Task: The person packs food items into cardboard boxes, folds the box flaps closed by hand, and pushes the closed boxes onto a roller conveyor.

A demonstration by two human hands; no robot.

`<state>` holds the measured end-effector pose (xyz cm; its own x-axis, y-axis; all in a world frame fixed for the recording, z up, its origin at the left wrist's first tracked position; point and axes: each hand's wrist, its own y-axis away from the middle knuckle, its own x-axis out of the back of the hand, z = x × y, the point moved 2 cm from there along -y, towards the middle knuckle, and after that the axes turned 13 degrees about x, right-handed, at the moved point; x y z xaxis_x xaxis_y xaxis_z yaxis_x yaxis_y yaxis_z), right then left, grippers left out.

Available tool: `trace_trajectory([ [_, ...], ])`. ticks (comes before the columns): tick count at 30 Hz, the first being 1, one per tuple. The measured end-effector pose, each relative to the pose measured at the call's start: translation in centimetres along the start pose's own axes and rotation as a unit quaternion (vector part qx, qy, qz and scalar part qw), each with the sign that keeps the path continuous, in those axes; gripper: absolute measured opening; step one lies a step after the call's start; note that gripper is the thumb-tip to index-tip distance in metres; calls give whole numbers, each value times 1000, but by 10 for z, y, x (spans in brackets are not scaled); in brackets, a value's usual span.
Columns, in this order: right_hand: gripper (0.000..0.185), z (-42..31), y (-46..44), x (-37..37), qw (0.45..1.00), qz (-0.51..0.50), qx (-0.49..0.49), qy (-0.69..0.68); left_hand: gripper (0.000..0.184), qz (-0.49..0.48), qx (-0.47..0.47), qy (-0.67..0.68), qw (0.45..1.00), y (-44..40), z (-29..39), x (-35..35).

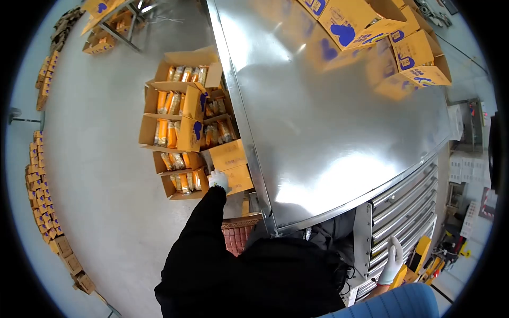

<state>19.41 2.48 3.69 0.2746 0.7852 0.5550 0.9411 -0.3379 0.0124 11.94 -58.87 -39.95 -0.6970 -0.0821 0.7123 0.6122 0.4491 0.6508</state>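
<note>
While reaching down past the bench edge: seen with the left hand (218, 180) in a white knit glove, below a matte black sleeve (196, 230).
Left hand: held low, fingers bent at the edge of a tan cardboard panel (238, 179); cannot tell how far open, or whether gripping the board.
Panel: flat, plain, square-cornered, beside the open cartons (188, 133) and next to the bench.
Open cartons: brown and boxy, with flaps raised, grouped alongside the bench; filled with slim, glossy packets (172, 134), orange and clear.
Bench (328, 116): smooth, shiny metal, with a straight raised rim; mirrors the printed cartons (344, 26) at the far side, marked with rounded blue shapes.
Roller conveyor (405, 212): built of parallel metal cylinders, joined to the bench's near end.
Another person's hand (393, 259): white-gloved, over the rollers.
Seat (238, 238): reddish, quilted, below the cartons.
Floor (95, 132): grey and smooth.
</note>
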Motion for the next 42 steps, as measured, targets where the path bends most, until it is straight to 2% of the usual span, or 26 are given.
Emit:
trace_trajectory([
  [2,37,-19,3,-5,1000,-9,6,25,33,-30,31,7,999,-7,0,-11],
  [4,37,-35,6,-11,999,1,-8,37,48,-105,7,-22,994,2,-2,-5],
  [6,36,-49,5,-20,999,-5,2,32,55,-133,-52,-92,985,16,-3,-6],
  [7,35,-59,5,-22,998,-10,-14,66,50,-113,-40,-61,991,-3,3,-54],
  [10,33,-88,4,-39,995,-9,-25,94,35,-34,-13,-55,998,-13,10,-84],
  [12,32,-110,3,-53,992,-31,-29,115,37,-24,2,-38,999,-27,0,-81],
  [13,32,-119,2,-59,991,-41,-27,128,56,-106,-14,-42,993,-6,-12,-8],
  [14,32,-127,1,-64,989,-51,-24,139,78,-114,-29,-39,992,-15,-14,-14],
  [16,32,-136,1,-70,987,-49,-9,155,62,-101,-50,-55,992,-6,-14,-9],
  [18,31,-140,6,-69,986,-62,18,156,42,-3,-21,-50,999,-21,-1,-90],
  [19,31,-142,9,-68,983,-59,32,170,31,21,-18,10,1000,-29,1,-124],
  [20,31,-150,14,-74,986,-46,29,157,31,46,2,50,998,-23,1,-133],
  [22,31,-153,25,-72,989,-31,40,138,26,31,22,20,999,-11,6,-116],
  [24,33,-142,37,-62,989,-31,21,145,25,44,-9,34,998,-9,-1,-112],
  [25,33,-129,40,-55,992,-23,13,122,24,31,-26,22,999,-2,-4,-88],
  [26,33,-119,41,-51,995,-15,6,97,32,84,-45,10,995,7,-8,-62],
  [28,33,-101,42,-42,998,-2,10,63,66,14,-120,-57,991,33,-15,10],
  [29,33,-90,41,-40,999,2,11,35,96,-33,-133,-60,989,29,-14,16],
  [33,35,-55,29,-29,1000,-4,20,0,101,-21,-131,-84,988,46,-25,57],
  [35,34,-49,18,-33,999,-16,17,-42,104,-61,-148,-47,986,55,-37,86],
  [36,34,-44,12,-34,999,-25,22,-39,104,-52,-137,-61,987,61,-46,107],
  [38,34,-22,-1,-28,997,-52,27,-48,100,-99,-92,119,984,72,-70,148],
  [40,34,-27,-18,-32,990,-82,48,-100,101,-48,-127,255,957,56,-112,153],
  [42,34,-23,-34,-31,984,-96,72,-129,93,-105,-121,466,870,62,-152,171],
])
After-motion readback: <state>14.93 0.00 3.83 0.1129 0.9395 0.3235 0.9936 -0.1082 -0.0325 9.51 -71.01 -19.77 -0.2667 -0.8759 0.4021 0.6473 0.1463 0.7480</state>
